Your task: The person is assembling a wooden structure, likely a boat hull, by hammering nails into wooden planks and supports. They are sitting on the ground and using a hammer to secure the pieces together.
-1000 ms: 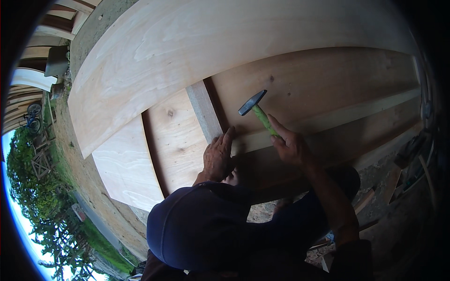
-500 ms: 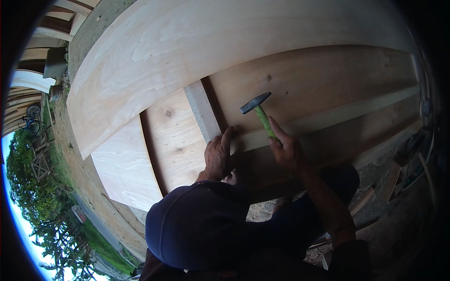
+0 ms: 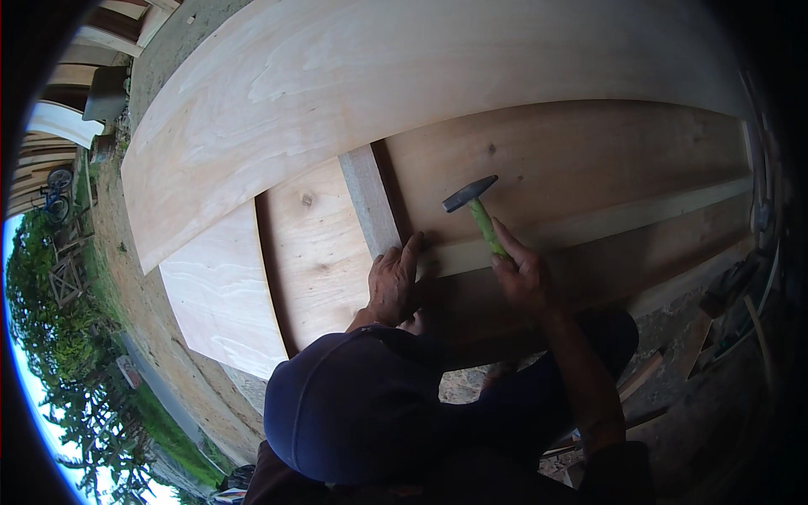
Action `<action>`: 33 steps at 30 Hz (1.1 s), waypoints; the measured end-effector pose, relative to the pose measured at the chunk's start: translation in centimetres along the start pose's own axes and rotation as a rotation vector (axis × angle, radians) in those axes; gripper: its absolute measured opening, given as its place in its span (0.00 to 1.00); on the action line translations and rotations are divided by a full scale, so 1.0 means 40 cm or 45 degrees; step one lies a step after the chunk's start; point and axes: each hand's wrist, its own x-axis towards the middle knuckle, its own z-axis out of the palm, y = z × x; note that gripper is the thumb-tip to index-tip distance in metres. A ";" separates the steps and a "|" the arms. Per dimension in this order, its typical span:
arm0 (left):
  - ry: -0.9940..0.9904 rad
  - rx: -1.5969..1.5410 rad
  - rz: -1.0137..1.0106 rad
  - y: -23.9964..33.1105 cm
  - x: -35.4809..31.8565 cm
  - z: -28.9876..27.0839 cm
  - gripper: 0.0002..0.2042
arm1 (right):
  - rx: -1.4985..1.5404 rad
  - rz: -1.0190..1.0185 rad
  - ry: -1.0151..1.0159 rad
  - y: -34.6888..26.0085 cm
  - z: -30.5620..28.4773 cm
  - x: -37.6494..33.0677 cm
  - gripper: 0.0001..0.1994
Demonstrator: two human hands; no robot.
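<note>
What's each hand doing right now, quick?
Left hand: against the wooden crosspiece's near end; whether it grips can't be told.
Right hand: closed, holding the green-handled hammer.

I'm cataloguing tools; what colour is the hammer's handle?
The handle is yellowish green, showing best in the head view.

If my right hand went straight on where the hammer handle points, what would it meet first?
Likely the large plywood sheet, at its near edge; height is unclear, so the hammer may pass above.

Metal hammerhead, wooden batten, smooth wooden panel (matt)
</note>
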 end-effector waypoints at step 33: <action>0.177 -0.200 -0.585 -0.036 -0.050 0.060 0.67 | 0.219 0.329 0.061 -0.048 0.068 -0.121 0.30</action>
